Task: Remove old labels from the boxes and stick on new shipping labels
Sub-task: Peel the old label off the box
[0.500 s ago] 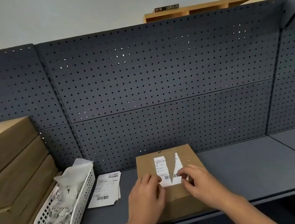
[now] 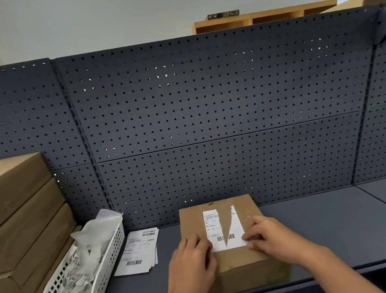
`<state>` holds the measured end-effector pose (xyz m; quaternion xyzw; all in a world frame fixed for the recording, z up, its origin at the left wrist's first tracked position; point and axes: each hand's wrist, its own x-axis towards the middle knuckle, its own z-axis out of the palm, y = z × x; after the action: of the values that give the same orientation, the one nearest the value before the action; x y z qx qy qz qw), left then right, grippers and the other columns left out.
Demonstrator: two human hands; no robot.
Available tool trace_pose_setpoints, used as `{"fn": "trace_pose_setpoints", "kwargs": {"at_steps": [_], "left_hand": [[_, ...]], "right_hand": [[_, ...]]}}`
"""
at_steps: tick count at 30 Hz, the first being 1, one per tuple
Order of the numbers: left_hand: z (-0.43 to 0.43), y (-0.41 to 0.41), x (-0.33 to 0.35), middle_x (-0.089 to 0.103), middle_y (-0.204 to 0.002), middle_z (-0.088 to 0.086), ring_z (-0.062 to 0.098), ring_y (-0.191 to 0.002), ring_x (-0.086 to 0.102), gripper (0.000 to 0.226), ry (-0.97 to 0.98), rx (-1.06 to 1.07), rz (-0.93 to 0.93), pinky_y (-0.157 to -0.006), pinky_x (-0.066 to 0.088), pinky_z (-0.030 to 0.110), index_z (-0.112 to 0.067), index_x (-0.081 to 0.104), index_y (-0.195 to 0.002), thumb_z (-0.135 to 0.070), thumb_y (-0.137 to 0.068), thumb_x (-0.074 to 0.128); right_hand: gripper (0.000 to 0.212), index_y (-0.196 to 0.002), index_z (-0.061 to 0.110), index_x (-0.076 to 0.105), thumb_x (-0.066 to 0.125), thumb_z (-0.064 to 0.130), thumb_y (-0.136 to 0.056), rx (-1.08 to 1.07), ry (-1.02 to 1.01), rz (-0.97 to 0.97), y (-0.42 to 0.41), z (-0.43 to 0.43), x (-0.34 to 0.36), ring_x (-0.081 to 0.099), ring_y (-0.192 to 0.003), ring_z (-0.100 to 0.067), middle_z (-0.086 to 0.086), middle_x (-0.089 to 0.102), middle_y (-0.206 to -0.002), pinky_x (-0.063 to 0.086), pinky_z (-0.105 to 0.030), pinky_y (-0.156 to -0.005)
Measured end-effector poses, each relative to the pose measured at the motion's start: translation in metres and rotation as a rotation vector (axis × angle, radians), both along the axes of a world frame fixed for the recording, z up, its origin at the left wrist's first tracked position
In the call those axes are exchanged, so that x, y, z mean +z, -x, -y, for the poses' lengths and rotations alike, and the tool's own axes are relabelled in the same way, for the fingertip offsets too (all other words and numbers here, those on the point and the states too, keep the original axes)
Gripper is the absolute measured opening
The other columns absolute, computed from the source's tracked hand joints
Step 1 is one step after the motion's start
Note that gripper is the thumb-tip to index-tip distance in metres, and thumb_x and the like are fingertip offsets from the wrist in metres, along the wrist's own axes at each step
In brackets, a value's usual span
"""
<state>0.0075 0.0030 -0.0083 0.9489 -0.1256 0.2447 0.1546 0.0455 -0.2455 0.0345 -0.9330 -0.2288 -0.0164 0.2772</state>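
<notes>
A brown cardboard box [image 2: 234,264] lies flat on the dark shelf in front of me. Its old white label [image 2: 213,231] is torn, with a V-shaped gap in the middle showing bare cardboard. My left hand [image 2: 192,264] rests on the box, its bent fingertips at the label's lower left edge. My right hand [image 2: 269,237] has curled fingers and thumb picking at the label's lower right corner. A small stack of new shipping labels [image 2: 138,252] lies on the shelf left of the box.
A white perforated basket [image 2: 101,289] holding peeled label scraps stands left of the new labels. Several flat cardboard boxes [image 2: 15,235] are stacked at the far left. A dark pegboard wall [image 2: 207,118] backs the shelf [image 2: 341,229].
Both hands have slid slightly back toward me, uncovering the label's lower edge. My right hand has shifted from the label's lower middle to its lower right corner.
</notes>
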Motion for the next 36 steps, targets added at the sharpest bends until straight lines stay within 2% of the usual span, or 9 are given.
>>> {"fn": "trace_pose_setpoints", "kwargs": {"at_steps": [5, 9, 16, 22, 25, 32, 36], "left_hand": [[-0.001, 0.001, 0.005, 0.054, -0.103, -0.018, 0.008, -0.098, 0.053, 0.025, 0.004, 0.019, -0.032, -0.065, 0.04, 0.022, -0.036, 0.064, -0.105, -0.045, -0.093, 0.044], [0.001, 0.002, 0.004, 0.055, -0.103, -0.019, 0.007, -0.097, 0.054, 0.026, -0.003, 0.036, -0.03, -0.063, 0.036, 0.02, -0.036, 0.066, -0.106, -0.046, -0.093, 0.045], [0.002, 0.004, 0.001, 0.056, -0.098, -0.018, 0.009, -0.091, 0.056, 0.027, -0.013, 0.053, -0.034, -0.06, 0.039, 0.02, -0.035, 0.069, -0.104, -0.045, -0.093, 0.047], [0.005, 0.011, 0.005, 0.056, -0.105, -0.019, 0.008, -0.098, 0.055, 0.022, -0.031, 0.087, -0.074, -0.054, 0.037, 0.022, -0.037, 0.068, -0.11, -0.045, -0.098, 0.052], [0.009, 0.013, 0.01, 0.055, -0.108, -0.018, 0.008, -0.103, 0.054, 0.025, -0.029, 0.097, -0.091, -0.056, 0.042, 0.024, -0.036, 0.068, -0.115, -0.044, -0.1, 0.05], [0.013, 0.012, 0.017, 0.05, -0.119, -0.019, 0.006, -0.115, 0.046, 0.033, -0.008, 0.099, -0.159, -0.074, 0.051, 0.027, -0.037, 0.061, -0.131, -0.042, -0.102, 0.045], [0.011, 0.012, 0.017, 0.049, -0.117, -0.019, 0.007, -0.113, 0.046, 0.033, -0.006, 0.084, -0.178, -0.073, 0.051, 0.028, -0.037, 0.062, -0.129, -0.044, -0.103, 0.044]], "right_hand": [[0.032, -0.126, 0.013, 0.072, 0.072, 0.023, -0.095, 0.014, 0.034, 0.023, -0.009, -0.002, -0.005, 0.054, -0.1, -0.007, 0.006, 0.055, -0.107, 0.042, -0.01, -0.084], [0.028, -0.121, 0.013, 0.074, 0.071, 0.023, -0.096, 0.015, 0.053, 0.035, -0.013, -0.001, -0.008, 0.053, -0.096, -0.006, 0.008, 0.054, -0.103, 0.038, -0.005, -0.077], [0.027, -0.118, 0.018, 0.076, 0.074, 0.028, -0.094, 0.069, 0.115, 0.001, -0.022, 0.006, 0.0, 0.055, -0.101, -0.009, 0.009, 0.057, -0.107, 0.036, -0.005, -0.078], [0.021, -0.115, 0.016, 0.076, 0.066, 0.025, -0.099, 0.081, 0.134, 0.106, -0.017, 0.0, -0.003, 0.052, -0.095, -0.007, 0.008, 0.058, -0.107, 0.036, -0.004, -0.072], [0.02, -0.113, 0.017, 0.076, 0.064, 0.025, -0.1, 0.072, 0.12, 0.134, -0.015, 0.0, -0.006, 0.053, -0.095, -0.004, 0.01, 0.059, -0.108, 0.037, -0.004, -0.073], [0.015, -0.107, 0.019, 0.076, 0.064, 0.025, -0.099, 0.064, 0.098, 0.09, -0.015, 0.002, -0.002, 0.055, -0.1, -0.007, 0.013, 0.057, -0.105, 0.045, -0.02, -0.088], [0.011, -0.101, 0.022, 0.076, 0.067, 0.025, -0.097, 0.103, 0.115, 0.03, -0.023, 0.007, 0.005, 0.054, -0.1, -0.006, 0.016, 0.056, -0.101, 0.045, -0.022, -0.089]]}}
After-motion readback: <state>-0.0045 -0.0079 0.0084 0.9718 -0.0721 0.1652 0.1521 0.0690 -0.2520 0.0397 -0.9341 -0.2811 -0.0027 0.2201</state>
